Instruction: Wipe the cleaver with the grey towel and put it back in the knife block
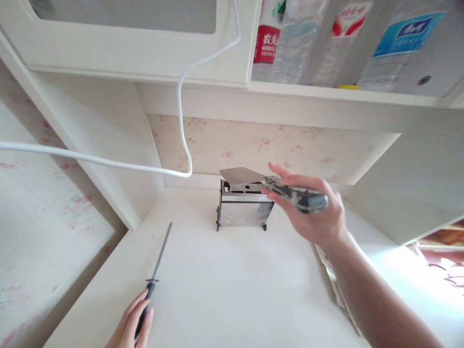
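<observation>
"Holding what, that left hand (132,323)?"

"It's gripping the black handle of a honing rod (162,253), fingers curling close together on one side, thumb pressing on the other. The rod is pointing toward the back of the white countertop (217,290)."

"And the right hand (322,220)?"

"That one's clasping a smeared putty knife (241,176), digits flanking the handle, one fingertip sticking out beside the blade. I'm not making out how the rest are closing."

"Where's the blade lying?"

"It's reaching over the slotted top of a metal-framed box (242,212), which is standing near the floral back panel (253,145). I'm not telling whether they're touching."

"Anything above?"

"A white cable (188,72) is hanging across the view, and plastic bottles (297,43) are filling the open cabinet (424,82)."
</observation>
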Motion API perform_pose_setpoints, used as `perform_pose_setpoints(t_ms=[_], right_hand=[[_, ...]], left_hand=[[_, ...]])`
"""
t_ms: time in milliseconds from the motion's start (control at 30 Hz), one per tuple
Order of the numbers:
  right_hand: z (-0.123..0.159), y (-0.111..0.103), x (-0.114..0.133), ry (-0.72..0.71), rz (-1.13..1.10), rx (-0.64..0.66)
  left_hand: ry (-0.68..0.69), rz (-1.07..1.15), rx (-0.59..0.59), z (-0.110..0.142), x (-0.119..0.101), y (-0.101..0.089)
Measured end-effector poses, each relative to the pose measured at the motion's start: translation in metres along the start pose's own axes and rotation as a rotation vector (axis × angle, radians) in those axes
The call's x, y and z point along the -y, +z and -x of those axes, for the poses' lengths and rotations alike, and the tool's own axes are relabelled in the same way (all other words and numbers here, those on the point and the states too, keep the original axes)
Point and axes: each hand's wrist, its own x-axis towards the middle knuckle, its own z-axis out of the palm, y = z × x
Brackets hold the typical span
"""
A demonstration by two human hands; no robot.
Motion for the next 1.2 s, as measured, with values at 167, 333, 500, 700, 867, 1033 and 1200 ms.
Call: perform_pose_setpoints(t_ms=[167, 333, 500, 700, 867, 1033, 1200], right_hand=[[0.056, 0.059, 0.025, -0.275, -0.049, 0.152], [0.115, 0.124, 0.037, -0.333, -0.059, 0.241], [0.145, 0.149, 0.048, -0.36, -0.07, 0.346], [0.17, 0.167, 0.049, -0.36, -0.015, 0.523], [0.187, 0.184, 0.046, -0.342, -0.009, 0.569], [0.197, 0.194, 0.044, -0.339, 0.016, 0.597], [0.202, 0.201, 0.045, -0.342, 0.017, 0.602]], left_hand=[[-0.008, -0.06, 0.004, -0.001, -0.005, 0.0], [-0.031, -0.083, 0.013, 0.0, -0.007, -0.001], [-0.056, -0.093, 0.02, -0.003, -0.012, -0.005], [-0.079, -0.108, 0.013, -0.006, -0.015, -0.006], [-0.068, -0.089, -0.024, -0.005, -0.009, -0.005], [-0.082, -0.05, -0.027, -0.002, -0.003, -0.004], [-0.109, -0.002, -0.044, 0.0, 0.003, -0.003]])
